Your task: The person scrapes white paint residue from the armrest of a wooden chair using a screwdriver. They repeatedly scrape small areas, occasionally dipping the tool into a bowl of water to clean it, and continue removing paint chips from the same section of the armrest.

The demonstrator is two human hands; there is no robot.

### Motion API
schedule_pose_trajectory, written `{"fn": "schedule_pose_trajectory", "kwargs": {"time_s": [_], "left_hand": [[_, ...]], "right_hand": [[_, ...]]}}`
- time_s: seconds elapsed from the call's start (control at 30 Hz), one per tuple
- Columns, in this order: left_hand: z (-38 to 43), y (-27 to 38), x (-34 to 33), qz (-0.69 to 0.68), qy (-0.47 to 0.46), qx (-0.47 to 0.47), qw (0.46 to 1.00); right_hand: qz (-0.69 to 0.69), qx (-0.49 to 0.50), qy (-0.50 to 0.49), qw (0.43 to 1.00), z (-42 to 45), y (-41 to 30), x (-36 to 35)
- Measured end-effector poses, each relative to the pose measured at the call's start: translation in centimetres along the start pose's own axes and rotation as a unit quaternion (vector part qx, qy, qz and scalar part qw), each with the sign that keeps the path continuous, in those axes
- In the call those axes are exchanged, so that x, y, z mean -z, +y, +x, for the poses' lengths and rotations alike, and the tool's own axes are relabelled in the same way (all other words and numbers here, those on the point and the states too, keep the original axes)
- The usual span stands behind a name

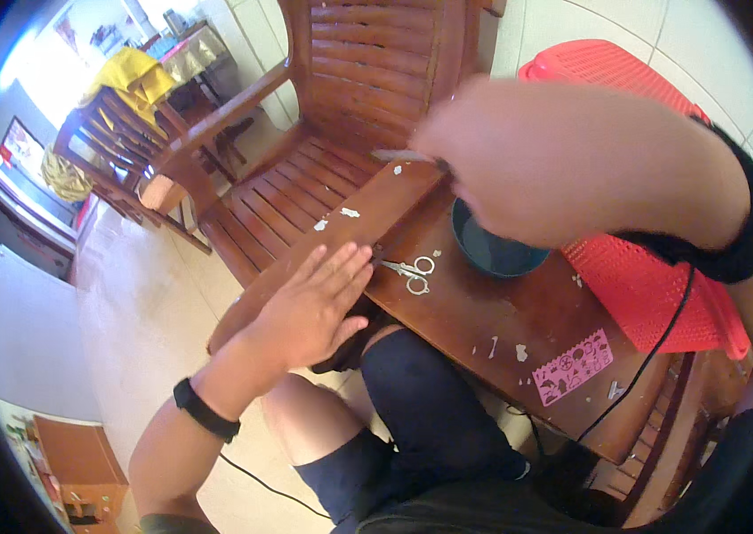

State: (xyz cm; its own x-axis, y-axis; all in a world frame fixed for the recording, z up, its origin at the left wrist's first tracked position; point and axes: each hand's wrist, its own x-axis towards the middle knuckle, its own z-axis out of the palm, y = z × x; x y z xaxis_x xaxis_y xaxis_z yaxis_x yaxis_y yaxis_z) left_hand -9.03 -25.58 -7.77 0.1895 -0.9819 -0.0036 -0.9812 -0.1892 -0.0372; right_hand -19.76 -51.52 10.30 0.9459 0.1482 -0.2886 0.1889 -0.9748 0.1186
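Observation:
My left hand [313,310] lies palm down on the flat wooden armrest [409,195], fingers stretched out, thumb apart and nothing held. Just beyond its fingertips, small silver scissors [409,270] rest on the wooden table [463,314]. My right hand [490,160], blurred, is raised over the far end of the armrest. Its fingers are closed on a slender pale object [397,154], too blurred to name exactly. Partly hidden beneath my right forearm is a dark green bowl [500,250]. White scraps [349,213] are scattered on the armrest and table.
A pink stencil [575,367] lies near the table's front edge. Red perforated plastic baskets [670,314] stand at the right, with a black cable [673,320] hanging across them. Behind the armrest is a slatted wooden chair [296,193]. Farther left, another chair carries a yellow cloth [133,80].

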Motion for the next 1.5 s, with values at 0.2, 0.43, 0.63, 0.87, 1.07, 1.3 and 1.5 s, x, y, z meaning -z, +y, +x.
{"fn": "schedule_pose_trajectory", "kwargs": {"time_s": [0.2, 0.43, 0.63, 0.87, 1.07, 1.3, 1.5], "left_hand": [[3.0, 8.1, -5.7, 0.024, -0.09, -0.084, 0.992], [9.6, 8.2, -11.1, -0.125, 0.154, 0.119, 0.973], [14.1, 5.6, -11.6, -0.195, 0.174, 0.259, 0.93], [14.3, 4.6, -11.9, -0.184, 0.163, 0.21, 0.946], [13.7, 6.6, -11.0, -0.139, 0.152, 0.172, 0.963], [9.4, 10.9, -11.5, -0.136, 0.13, 0.046, 0.981], [4.6, 17.9, -11.7, -0.256, 0.071, -0.068, 0.962]], "right_hand": [[0.031, 0.123, -0.141, 0.982, -0.5, 1.7, -6.9], [-0.005, 0.233, -0.123, 0.965, -0.4, 2.2, -8.7], [0.0, 0.208, -0.172, 0.963, -1.9, 2.3, -8.1], [-0.018, 0.134, -0.156, 0.978, -1.5, 1.7, -6.9], [0.011, 0.083, -0.097, 0.992, -2.3, 0.7, -6.4], [0.056, 0.069, -0.212, 0.973, -1.5, 1.8, -6.8], [0.051, 0.113, -0.303, 0.945, -0.9, 2.6, -5.7]]}}
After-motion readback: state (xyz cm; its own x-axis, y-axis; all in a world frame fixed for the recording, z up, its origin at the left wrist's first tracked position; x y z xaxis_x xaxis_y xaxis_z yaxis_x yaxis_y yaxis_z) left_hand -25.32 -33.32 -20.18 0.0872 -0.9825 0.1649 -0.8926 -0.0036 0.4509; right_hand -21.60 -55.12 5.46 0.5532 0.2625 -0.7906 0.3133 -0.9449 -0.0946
